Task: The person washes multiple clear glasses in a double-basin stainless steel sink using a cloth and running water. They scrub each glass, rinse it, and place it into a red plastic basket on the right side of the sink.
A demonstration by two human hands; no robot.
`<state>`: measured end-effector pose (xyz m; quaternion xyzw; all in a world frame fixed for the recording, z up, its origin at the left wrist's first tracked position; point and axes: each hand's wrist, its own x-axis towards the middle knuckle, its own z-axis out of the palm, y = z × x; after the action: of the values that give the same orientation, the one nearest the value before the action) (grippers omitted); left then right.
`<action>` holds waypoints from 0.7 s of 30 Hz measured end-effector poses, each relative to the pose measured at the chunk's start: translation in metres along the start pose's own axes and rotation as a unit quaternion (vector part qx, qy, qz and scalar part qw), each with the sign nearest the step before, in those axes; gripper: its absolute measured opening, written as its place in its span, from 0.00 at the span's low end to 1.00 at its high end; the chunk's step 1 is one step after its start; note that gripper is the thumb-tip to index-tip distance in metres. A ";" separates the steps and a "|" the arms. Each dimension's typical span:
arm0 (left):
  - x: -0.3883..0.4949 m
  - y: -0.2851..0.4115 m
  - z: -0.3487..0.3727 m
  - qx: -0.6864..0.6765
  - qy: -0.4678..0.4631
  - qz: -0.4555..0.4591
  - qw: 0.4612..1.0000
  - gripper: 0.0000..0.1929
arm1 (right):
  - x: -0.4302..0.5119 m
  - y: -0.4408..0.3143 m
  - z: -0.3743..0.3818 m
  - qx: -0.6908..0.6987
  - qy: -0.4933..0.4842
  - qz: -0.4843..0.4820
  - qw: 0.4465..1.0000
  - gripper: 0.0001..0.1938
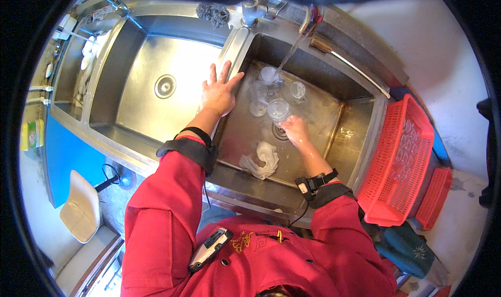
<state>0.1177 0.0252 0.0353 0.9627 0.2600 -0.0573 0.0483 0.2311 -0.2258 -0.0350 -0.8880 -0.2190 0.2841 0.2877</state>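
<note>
My right hand (296,130) grips a clear glass (278,110) low in the right basin of a stainless steel sink (242,39), above its drain. Several more glasses stand around it, among them one (297,90) to the right and one (269,74) close to where water (290,54) runs from the faucet (312,21). My left hand (219,93) rests with spread fingers on the divider between the basins, holding nothing. A wet white cloth (267,160) lies on the basin floor nearer to me.
Right of the sink stands a red plastic basket (407,164) with several glasses inside. A long-handled brush (321,45) lies along the back rim, and a dark scouring pad (213,14) sits behind the left basin (133,97). White dishes (87,54) are in the far-left basin.
</note>
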 end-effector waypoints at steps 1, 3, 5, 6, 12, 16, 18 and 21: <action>0.000 0.000 0.000 0.006 -0.003 -0.001 1.000 0.39 | 0.001 -0.004 -0.010 -0.047 0.003 -0.003 0.999 0.17; 0.001 0.000 0.001 0.006 -0.006 -0.002 1.000 0.39 | 0.006 -0.017 -0.026 -0.111 0.015 -0.017 0.994 0.17; 0.001 0.000 0.001 0.007 -0.009 -0.004 1.000 0.38 | 0.018 -0.032 -0.040 -0.145 0.032 -0.035 0.988 0.18; 0.001 0.000 0.001 0.006 -0.007 -0.004 1.000 0.38 | 0.022 -0.040 -0.045 -0.153 0.031 -0.075 0.985 0.18; 0.001 0.000 0.000 0.009 -0.004 -0.002 1.000 0.38 | 0.052 -0.081 -0.056 -0.353 -0.029 -0.201 0.913 0.08; 0.001 -0.001 0.001 0.007 0.006 -0.003 1.000 0.38 | 0.077 -0.107 -0.056 -0.415 0.045 -0.243 0.876 0.06; 0.001 -0.001 0.001 -0.001 0.007 -0.002 1.000 0.38 | 0.094 -0.115 -0.064 -0.347 0.066 -0.280 0.893 0.06; 0.000 0.000 -0.002 -0.004 0.002 -0.002 1.000 0.37 | 0.120 -0.123 -0.066 -0.240 -0.013 -0.127 0.962 0.07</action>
<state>0.1178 0.0259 0.0373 0.9621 0.2621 -0.0546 0.0516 0.3336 -0.0944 0.0420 -0.8921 -0.3954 0.1961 0.0969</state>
